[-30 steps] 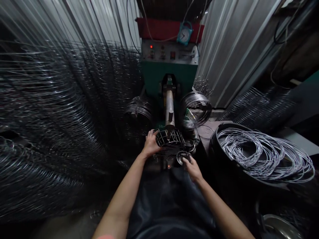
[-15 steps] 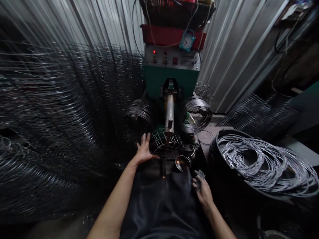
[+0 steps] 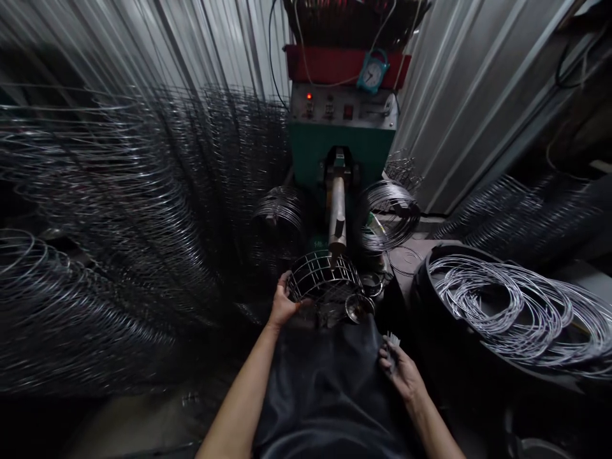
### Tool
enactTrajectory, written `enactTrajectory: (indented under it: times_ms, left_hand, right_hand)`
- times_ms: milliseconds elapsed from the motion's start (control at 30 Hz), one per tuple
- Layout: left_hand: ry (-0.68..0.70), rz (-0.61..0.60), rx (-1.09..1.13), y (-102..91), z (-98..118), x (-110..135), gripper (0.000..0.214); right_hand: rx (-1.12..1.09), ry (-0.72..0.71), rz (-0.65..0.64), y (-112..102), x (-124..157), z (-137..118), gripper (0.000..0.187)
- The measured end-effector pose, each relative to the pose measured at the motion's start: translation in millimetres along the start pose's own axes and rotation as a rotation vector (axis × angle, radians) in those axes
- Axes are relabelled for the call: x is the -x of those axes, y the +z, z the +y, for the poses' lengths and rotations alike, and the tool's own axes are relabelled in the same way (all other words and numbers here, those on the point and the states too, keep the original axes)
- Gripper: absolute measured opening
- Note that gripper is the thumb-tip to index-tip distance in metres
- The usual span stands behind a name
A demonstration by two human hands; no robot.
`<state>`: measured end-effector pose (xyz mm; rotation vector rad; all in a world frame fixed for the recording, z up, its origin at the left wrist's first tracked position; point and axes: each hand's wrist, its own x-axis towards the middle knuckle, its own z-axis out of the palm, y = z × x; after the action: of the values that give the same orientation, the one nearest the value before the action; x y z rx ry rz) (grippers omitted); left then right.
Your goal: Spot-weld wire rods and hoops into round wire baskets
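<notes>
Left hand [image 3: 284, 305] grips the edge of one wire cage [image 3: 325, 277] — it sits at the end of a steel mandrel [image 3: 337, 217]. Right hand [image 3: 401, 373] pinches one small metal piece [image 3: 392, 344] in a narrow hold. Just beside the cage is one steel bowl [image 3: 359, 308]; two wire coils [image 3: 389, 217] flank the mandrel — one black tub [image 3: 444, 255] of wire stands to the right.
</notes>
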<state>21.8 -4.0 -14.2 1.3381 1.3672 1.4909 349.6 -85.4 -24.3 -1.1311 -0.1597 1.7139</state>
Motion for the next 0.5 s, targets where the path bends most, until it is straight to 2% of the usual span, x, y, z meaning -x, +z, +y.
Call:
enactTrajectory:
  times_ms: [133, 300, 400, 500]
  left_hand:
    - [-0.021, -0.030, -0.048, -3.0, 0.6, 23.7, 0.107]
    - [0.002, -0.024, -0.080, -0.4, -5.5, 29.9, 0.105]
    - [0.007, -0.008, -0.024, 3.5, -11.2, 30.3, 0.103]
    - [-0.009, -0.011, 0.013, 9.8, -14.7, 32.4, 0.100]
  right_hand:
    - [-0.018, 0.020, -0.036, 0.1, 6.5, -1.1, 0.020]
    - [0.006, -0.017, -0.006, 5.3, 16.0, -2.1, 0.021]
    - [0.096, -0.141, 0.050, 4.9, 21.0, 1.3, 0.028]
    - [0.346, -0.360, 0.130, -3.0, 24.9, 8.7, 0.034]
